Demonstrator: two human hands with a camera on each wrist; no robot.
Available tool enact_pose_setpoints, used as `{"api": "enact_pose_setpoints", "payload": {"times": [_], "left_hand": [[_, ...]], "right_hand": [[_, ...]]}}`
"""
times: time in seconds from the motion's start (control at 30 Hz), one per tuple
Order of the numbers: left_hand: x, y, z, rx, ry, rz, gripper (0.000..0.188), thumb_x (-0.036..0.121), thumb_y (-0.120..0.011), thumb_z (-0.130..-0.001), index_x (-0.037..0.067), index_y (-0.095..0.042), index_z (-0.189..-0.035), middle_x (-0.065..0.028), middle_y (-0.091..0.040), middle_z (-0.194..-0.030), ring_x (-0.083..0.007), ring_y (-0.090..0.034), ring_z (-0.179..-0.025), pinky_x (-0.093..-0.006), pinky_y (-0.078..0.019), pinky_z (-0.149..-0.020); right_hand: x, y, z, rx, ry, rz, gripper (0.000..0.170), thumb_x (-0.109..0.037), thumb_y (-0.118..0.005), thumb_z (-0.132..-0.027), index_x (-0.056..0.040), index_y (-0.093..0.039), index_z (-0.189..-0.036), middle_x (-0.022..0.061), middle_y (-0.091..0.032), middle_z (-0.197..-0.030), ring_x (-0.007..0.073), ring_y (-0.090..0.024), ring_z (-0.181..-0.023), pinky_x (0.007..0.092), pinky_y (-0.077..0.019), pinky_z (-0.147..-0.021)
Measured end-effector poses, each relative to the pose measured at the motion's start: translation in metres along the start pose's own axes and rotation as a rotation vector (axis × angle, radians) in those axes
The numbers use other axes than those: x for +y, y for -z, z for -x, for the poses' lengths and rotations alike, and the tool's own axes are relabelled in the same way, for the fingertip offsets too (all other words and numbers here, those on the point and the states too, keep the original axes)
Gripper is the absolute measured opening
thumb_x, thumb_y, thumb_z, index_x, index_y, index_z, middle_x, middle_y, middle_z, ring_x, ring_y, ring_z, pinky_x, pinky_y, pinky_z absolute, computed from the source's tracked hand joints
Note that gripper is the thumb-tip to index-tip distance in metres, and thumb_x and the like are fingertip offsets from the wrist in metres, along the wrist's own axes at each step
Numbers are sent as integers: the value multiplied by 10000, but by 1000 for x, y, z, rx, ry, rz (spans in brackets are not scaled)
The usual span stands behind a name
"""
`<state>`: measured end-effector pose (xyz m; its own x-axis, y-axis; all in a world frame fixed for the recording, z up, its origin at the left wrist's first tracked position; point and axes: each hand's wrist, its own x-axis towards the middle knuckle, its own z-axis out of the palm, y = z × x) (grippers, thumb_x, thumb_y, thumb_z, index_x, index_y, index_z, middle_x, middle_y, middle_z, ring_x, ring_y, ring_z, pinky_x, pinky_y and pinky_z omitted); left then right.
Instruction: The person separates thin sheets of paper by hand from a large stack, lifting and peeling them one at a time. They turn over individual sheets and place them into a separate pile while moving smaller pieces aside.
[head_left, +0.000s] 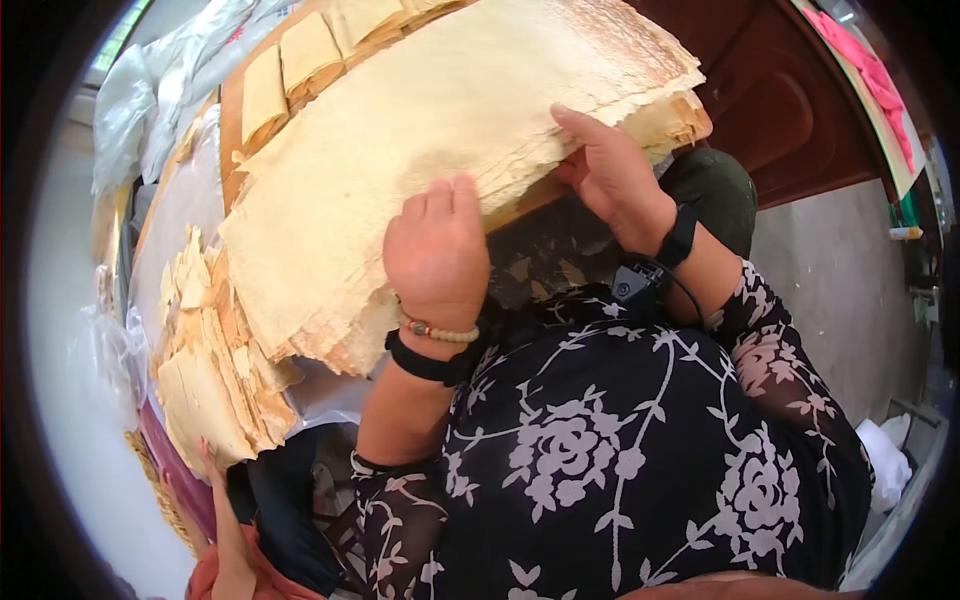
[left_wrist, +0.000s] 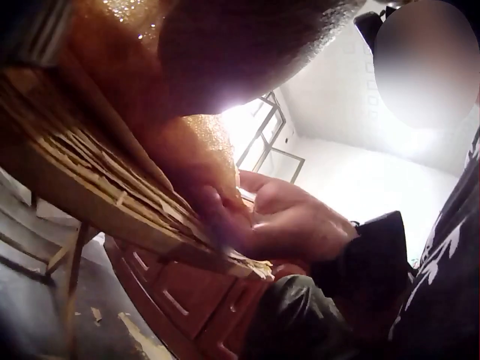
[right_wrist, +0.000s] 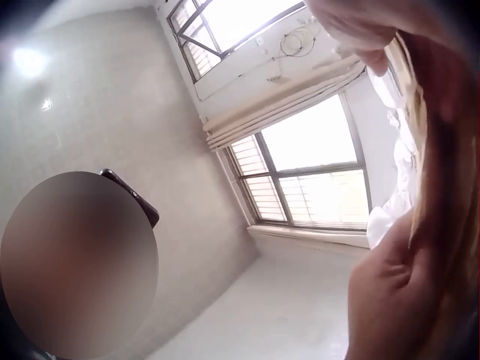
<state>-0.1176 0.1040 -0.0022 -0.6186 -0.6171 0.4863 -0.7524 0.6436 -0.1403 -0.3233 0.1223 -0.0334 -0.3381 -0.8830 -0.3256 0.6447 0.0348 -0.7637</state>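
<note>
A large pale yellow, layered sheet stack [head_left: 400,130] with ragged edges lies across the table in the head view. My left hand [head_left: 437,245] rests at its near edge, fingers bent over the top. My right hand [head_left: 615,175] pinches the edge farther right, thumb on top and fingers underneath. In the left wrist view the layered edge [left_wrist: 97,172] runs toward the right hand [left_wrist: 292,217], which holds it. The right wrist view has the left hand [right_wrist: 397,292] beside the edge; its fingertips are hidden.
Broken sheet pieces [head_left: 210,370] lie at the left, where another person's hand [head_left: 210,460] touches them. Folded yellow pieces [head_left: 310,55] line the far side. Plastic bags [head_left: 125,120] are at the far left. A dark red wooden panel [head_left: 790,110] stands at the right.
</note>
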Motion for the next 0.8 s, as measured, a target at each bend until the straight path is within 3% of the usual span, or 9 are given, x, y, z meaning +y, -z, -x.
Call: {"api": "enact_pose_setpoints", "payload": {"times": [0.17, 0.33, 0.37, 0.47, 0.53, 0.6, 0.73, 0.77, 0.8], "left_hand": [[-1, 19, -1, 39, -3, 62, 297, 84, -628, -846, 138, -725, -1121, -27, -741, -1057, -220, -683, -877, -353, -533, -729], [3, 30, 0, 24, -35, 56, 274, 127, -625, -818, 107, -698, -1081, -12, -691, -997, -201, -659, -876, -333, -503, -698], [1, 28, 3, 26, -39, 66, 274, 127, -625, -818, 107, -698, -1081, -12, -691, -997, -201, -659, -876, -333, -503, -698], [-3, 27, 5, 176, -52, 78, 298, 131, -631, -833, 102, -713, -1118, -52, -720, -1047, -222, -687, -933, -338, -532, -758], [3, 45, 22, 398, -203, 200, 303, 45, -666, -838, 83, -738, -1130, -91, -731, -1120, -277, -696, -1031, -388, -537, -892], [10, 54, 45, 194, -346, 429, 286, 22, -659, -841, 70, -741, -1111, -106, -714, -1153, -277, -685, -1063, -431, -511, -963], [-13, 10, 58, 47, -154, 507, 418, 49, -712, -831, 92, -681, -1246, -106, -687, -1199, -330, -645, -1128, -466, -487, -1002], [-24, 1, 57, 67, -84, 414, 470, 75, -738, -830, 100, -655, -1292, -124, -674, -1238, -349, -629, -1154, -467, -473, -1021], [-32, -7, 56, 87, -13, 322, 526, 102, -763, -830, 108, -629, -1338, -142, -661, -1277, -367, -613, -1181, -468, -459, -1040]], "right_hand": [[-10, -10, 20, 3, 56, -188, 396, -234, -607, -1020, -16, -552, -1346, 98, -660, -1298, 225, -630, -1203, 411, -484, -1062], [3, -34, 34, -328, -186, -321, 472, -178, -583, -1016, 14, -473, -1433, 150, -598, -1398, 298, -583, -1284, 496, -430, -1128], [5, -41, 32, -275, -161, -301, 425, -145, -584, -1001, 31, -509, -1380, 153, -615, -1371, 290, -611, -1232, 468, -459, -1095], [5, -52, 18, -195, -166, -240, 343, -109, -568, -990, 42, -563, -1298, 154, -653, -1294, 278, -640, -1161, 438, -488, -1050], [-13, -73, 24, -222, -61, -227, 243, -107, -577, -983, 42, -624, -1170, 133, -705, -1123, 264, -677, -1027, 401, -539, -933], [-41, -98, 32, -121, -18, -40, 244, -32, -498, -982, 85, -588, -1177, 167, -671, -1138, 282, -661, -1078, 438, -539, -1001], [-60, -106, 18, -632, 348, -197, 248, -93, -576, -975, 58, -622, -1166, 165, -720, -1075, 265, -705, -966, 406, -576, -874], [-74, -109, 10, -624, 350, -192, 248, -93, -576, -975, 58, -622, -1166, 165, -720, -1075, 265, -705, -966, 406, -576, -874], [-94, -118, 1, -755, 312, -229, 306, -57, -472, -992, 138, -508, -1226, 232, -633, -1170, 337, -646, -1034, 444, -550, -932]]}}
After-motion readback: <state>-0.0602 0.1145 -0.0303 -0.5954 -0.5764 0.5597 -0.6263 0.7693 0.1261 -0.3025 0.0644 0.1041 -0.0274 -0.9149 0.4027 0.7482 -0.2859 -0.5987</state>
